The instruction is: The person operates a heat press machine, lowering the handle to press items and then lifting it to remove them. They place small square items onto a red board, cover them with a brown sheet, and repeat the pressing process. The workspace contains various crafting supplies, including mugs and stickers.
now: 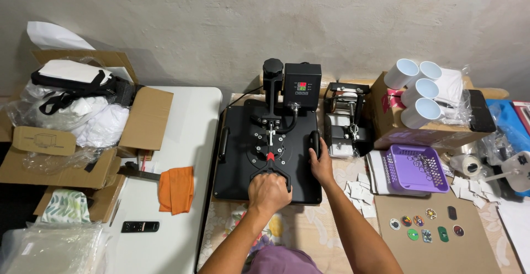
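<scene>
Heat press, two hands on it, at a table.

Left hand (269,191) is clenched around the black lever handle (270,170) at the front of the heat press (269,155); right hand (321,163) grips the side handle (314,141) on the press's right edge. The press sits on a patterned cloth on the table (309,224), its control box (302,84) at the rear. To the right: a mug press attachment (345,116), a purple basket (415,167), white mugs (417,91) on a cardboard box (397,130). To the left: an orange cloth (176,188), a remote control (140,226).
</scene>
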